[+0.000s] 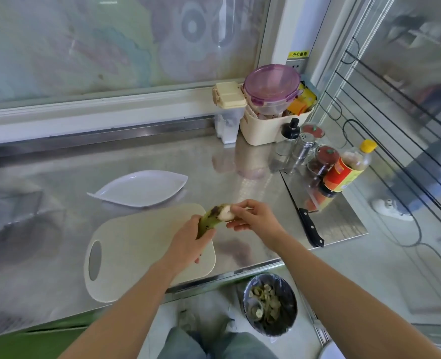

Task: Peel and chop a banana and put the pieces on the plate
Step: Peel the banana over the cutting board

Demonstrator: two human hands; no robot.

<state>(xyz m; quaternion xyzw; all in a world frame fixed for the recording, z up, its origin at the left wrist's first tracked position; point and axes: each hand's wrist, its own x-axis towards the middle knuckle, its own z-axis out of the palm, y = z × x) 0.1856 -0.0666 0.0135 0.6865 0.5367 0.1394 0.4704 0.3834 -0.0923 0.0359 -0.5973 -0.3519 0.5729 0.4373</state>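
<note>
Both hands hold the banana [209,222] above the far right corner of the cutting board [136,250]. Left hand [188,238] grips the green-skinned lower part; right hand [255,218] pinches at the pale exposed tip. Board lies at the front edge of the bench [240,161]. Plate [141,187] sits just behind the board. Knife [310,226] lies near the bench's right edge, apart from both hands. Bin [269,304] holding scraps stands on the floor below the front edge.

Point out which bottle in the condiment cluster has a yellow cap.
The red-labelled bottle, farthest right in the cluster. The glass bottle has a black top, the shaker a metal one, the jars red lids.
</note>
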